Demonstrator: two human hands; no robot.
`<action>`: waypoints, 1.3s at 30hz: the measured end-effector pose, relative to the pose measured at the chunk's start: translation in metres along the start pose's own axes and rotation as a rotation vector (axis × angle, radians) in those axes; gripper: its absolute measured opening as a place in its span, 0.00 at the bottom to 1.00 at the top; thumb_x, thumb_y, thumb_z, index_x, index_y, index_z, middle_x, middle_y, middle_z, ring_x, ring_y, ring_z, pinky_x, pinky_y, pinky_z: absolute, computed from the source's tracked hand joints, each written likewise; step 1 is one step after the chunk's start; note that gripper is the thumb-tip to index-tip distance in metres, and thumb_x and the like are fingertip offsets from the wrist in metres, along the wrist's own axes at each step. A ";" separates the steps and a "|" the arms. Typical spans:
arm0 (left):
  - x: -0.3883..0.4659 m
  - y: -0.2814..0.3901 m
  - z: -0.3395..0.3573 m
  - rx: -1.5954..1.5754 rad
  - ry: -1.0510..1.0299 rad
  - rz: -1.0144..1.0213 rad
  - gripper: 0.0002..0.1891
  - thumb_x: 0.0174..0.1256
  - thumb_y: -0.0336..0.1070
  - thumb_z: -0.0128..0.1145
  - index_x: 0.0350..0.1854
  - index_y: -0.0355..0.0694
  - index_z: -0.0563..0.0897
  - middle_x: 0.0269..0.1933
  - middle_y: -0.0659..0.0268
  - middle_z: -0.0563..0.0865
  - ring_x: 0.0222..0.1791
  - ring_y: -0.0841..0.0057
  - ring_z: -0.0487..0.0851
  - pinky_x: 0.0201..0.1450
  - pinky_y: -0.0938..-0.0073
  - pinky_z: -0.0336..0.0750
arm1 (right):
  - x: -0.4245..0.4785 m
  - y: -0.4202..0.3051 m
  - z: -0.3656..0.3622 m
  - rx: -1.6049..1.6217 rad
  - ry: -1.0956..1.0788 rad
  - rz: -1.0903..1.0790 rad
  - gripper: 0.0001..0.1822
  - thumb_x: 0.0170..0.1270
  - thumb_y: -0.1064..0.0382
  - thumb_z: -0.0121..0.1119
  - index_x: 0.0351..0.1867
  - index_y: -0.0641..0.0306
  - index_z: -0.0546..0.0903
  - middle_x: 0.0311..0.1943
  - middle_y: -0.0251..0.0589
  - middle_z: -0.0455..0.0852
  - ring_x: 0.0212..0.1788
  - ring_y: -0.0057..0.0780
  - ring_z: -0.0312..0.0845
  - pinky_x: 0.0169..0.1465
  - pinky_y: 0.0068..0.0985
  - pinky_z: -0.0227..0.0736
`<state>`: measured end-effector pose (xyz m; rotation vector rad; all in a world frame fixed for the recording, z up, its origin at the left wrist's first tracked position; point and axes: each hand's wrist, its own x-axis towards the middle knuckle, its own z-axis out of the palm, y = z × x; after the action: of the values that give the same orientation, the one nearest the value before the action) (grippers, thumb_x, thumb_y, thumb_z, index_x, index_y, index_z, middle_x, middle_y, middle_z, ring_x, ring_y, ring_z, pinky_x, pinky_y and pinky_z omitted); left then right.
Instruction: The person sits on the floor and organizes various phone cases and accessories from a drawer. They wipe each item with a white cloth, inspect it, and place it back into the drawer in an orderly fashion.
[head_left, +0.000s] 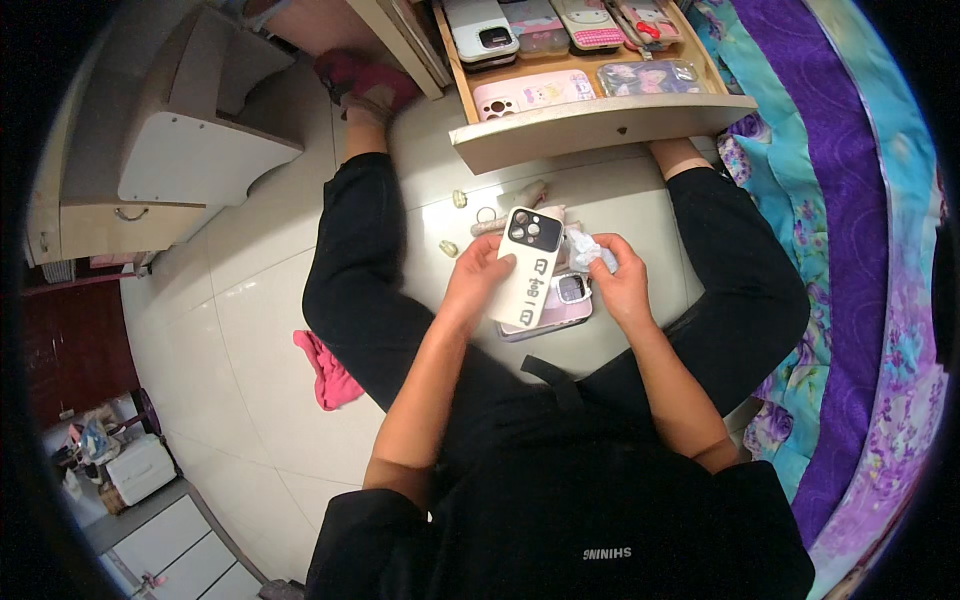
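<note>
My left hand (478, 277) grips a cream phone case (523, 262) with a dark camera panel and some writing on its back. In my right hand (621, 281) is a crumpled white tissue or cloth (590, 251), held just right of the case. Below them a pink-purple phone case (564, 306) with a sparkly camera frame lies on the floor, partly covered by the cream case; another case seems to be under it. Several small items, among them a beige strap with a ring (489, 223), lie beyond my left hand.
An open drawer (607, 135) holds several phone cases. Two small hair claws (459, 198) sit on the tiled floor (240, 337). A pink cloth (327, 371) lies beside my left leg. At right hangs a floral bedspread (840, 225); at left stands a desk (210, 161).
</note>
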<state>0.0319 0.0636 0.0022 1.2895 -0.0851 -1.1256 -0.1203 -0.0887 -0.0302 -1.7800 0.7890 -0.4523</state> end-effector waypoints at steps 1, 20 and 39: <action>-0.001 -0.002 0.004 -0.002 0.011 -0.008 0.13 0.59 0.25 0.52 0.48 0.32 0.73 0.39 0.61 0.84 0.36 0.78 0.83 0.42 0.78 0.78 | 0.001 -0.003 -0.001 -0.055 0.054 -0.103 0.13 0.54 0.74 0.54 0.42 0.68 0.76 0.35 0.38 0.80 0.35 0.25 0.77 0.38 0.23 0.72; -0.015 -0.015 0.044 0.332 -0.248 -0.067 0.20 0.62 0.25 0.50 0.57 0.32 0.68 0.44 0.62 0.81 0.40 0.80 0.79 0.44 0.79 0.75 | -0.004 -0.034 -0.003 -0.194 0.088 -0.150 0.11 0.50 0.68 0.60 0.36 0.62 0.76 0.35 0.42 0.77 0.36 0.45 0.77 0.38 0.35 0.72; -0.015 0.011 0.054 -0.186 0.105 0.049 0.18 0.58 0.22 0.43 0.53 0.29 0.68 0.52 0.53 0.78 0.52 0.68 0.78 0.58 0.67 0.71 | -0.005 -0.017 0.001 -0.062 -0.089 0.020 0.17 0.53 0.65 0.62 0.44 0.66 0.75 0.37 0.47 0.82 0.43 0.36 0.79 0.45 0.29 0.72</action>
<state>-0.0021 0.0345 0.0374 1.1714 0.0649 -0.9978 -0.1176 -0.0812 -0.0140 -1.8353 0.7655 -0.3361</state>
